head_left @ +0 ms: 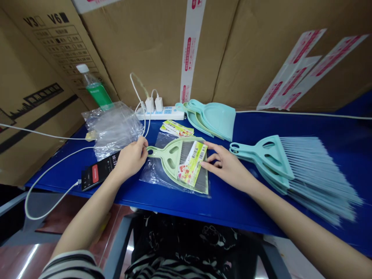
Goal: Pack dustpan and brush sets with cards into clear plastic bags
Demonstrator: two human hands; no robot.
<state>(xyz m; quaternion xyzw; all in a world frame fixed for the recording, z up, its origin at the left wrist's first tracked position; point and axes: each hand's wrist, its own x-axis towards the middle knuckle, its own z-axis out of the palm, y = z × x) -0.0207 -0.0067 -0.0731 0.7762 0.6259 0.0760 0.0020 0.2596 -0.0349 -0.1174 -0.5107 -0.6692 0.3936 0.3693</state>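
Note:
A light green brush and dustpan set [172,155] lies on a clear plastic bag [154,174] on the blue table [238,201]. A yellow-green label card [192,162] rests on top of it. My left hand [132,158] pinches the looped handle end of the green set. My right hand [225,164] lies with fingers spread, its fingertips touching the right edge of the label card.
A stack of blue brushes [273,162] lies at the right, blue dustpans [213,118] behind. More label cards [178,128], a white power strip [162,113], a pile of clear bags [114,126], a green bottle [94,87] and a phone [97,172] sit at left. Cardboard boxes [139,46] wall the back.

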